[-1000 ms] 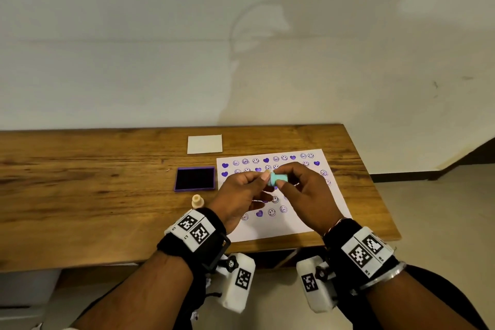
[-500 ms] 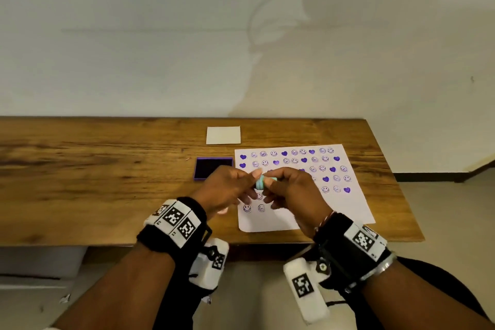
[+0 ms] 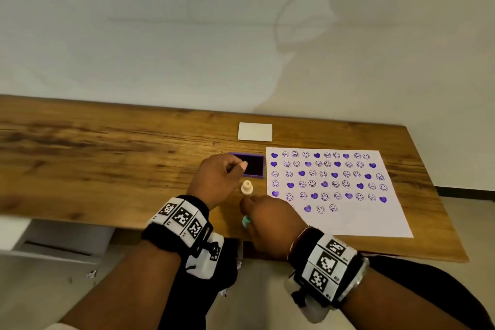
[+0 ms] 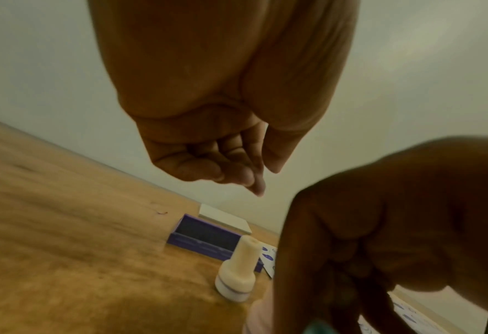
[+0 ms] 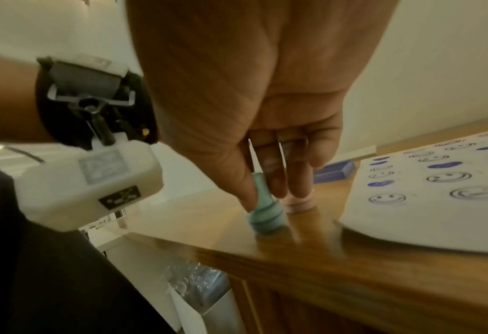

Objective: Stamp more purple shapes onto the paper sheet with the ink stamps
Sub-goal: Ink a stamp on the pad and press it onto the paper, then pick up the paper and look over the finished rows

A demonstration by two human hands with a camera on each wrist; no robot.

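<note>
**Teal stamp set down, cream stamp between the hands**

Grips, with the right hand [image 3: 270, 225], the small teal plastic ink stamp [image 5: 265, 217]: thumb and fingers curled round its narrow handle, base down on the brown wooden table [image 3: 107, 158], close to the front edge. Places it just left of the white paper sheet [image 3: 361, 220] and off it, in the lower middle of the head view. Keeps its long axis upright, or nearly so.

Hangs the left hand [image 3: 218, 181] above the table at the left edge of the purple rectangular ink pad [image 3: 254, 166], fingers loosely curled, nothing in them, as seen from the left wrist.

Turns, probably, on the cream plastic stamp with the knob handle [image 3: 246, 188]. Stands upright on the table, handle up, below the ink pad and left of the sheet. Lies between the two hands: just past the right fingertips, just lower right of the left hand. Sits closest to the right hand, but that one is full; leaves the empty left hand as the likelier one to take it, from above along the handle.

Differs from half a second ago: then both hands together, pinching the teal stamp over the lower left of the sheet; now apart, teal stamp down at the table edge, left hand off it and up by the pad.
</note>
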